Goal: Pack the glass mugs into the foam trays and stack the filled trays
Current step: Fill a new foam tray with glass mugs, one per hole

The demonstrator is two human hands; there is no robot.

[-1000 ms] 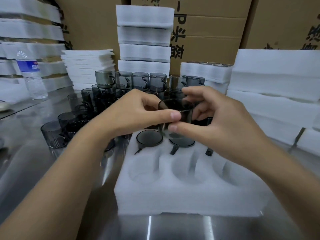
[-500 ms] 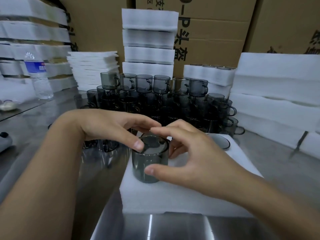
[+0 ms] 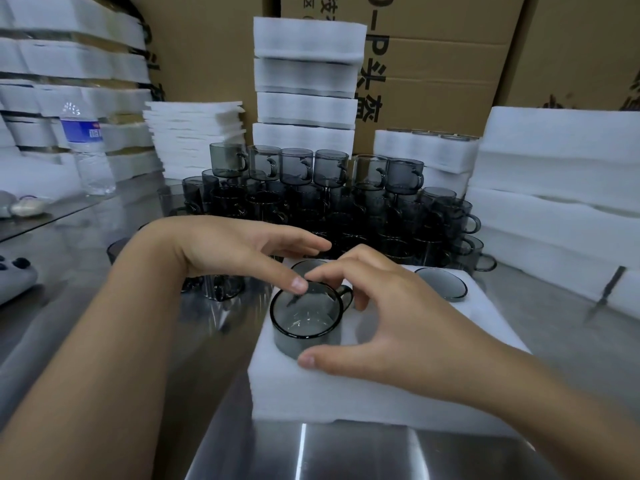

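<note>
Both bare forearms reach in from below. The left hand (image 3: 239, 251) lies palm-down, fingers nearly straight, thumb tip on the rim of a smoky grey glass mug (image 3: 304, 317). The right hand (image 3: 398, 317) arches over that mug, thumb and curled fingers round its sides.

Taking the foam tray (image 3: 346, 393) as the dial's centre, a packed block of loose mugs (image 3: 329, 209), stacked two high, walls off twelve o'clock. At three o'clock a strip of bare bench (image 3: 554, 323) runs between the tray and the foam stacks (image 3: 554, 188). Nine o'clock is open bench, with a water bottle (image 3: 88, 150) far off at ten. Over the tray's near-left pocket the left hand (image 3: 225, 251) and right hand (image 3: 398, 323) crowd a standing mug (image 3: 304, 317).
</note>
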